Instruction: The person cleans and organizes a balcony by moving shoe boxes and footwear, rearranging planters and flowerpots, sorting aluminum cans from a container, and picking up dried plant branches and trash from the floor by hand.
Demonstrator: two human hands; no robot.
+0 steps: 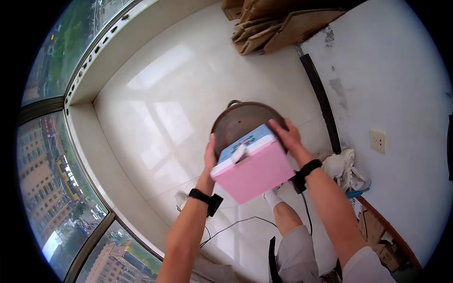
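Both of my hands are at the sides of a round, dark brown, pan-like vessel (240, 118) with a small metal loop at its far edge. My left hand (210, 153) has its fingers along the left rim. On the opposite side, my right hand (288, 137) is closed by the right rim, close to the corner of a pink box (255, 172). That box has a blue printed top and a white edge with a pale flap. It lies tilted over the near part of the vessel. The undersides of both things are hidden.
Flattened cardboard (283, 28) leans at the far wall. A black pipe (321, 99) runs along the right wall near a socket (378, 140). Windows line the left. A cable (240, 220) crosses the floor by my feet. White bundled material (344, 167) lies right.
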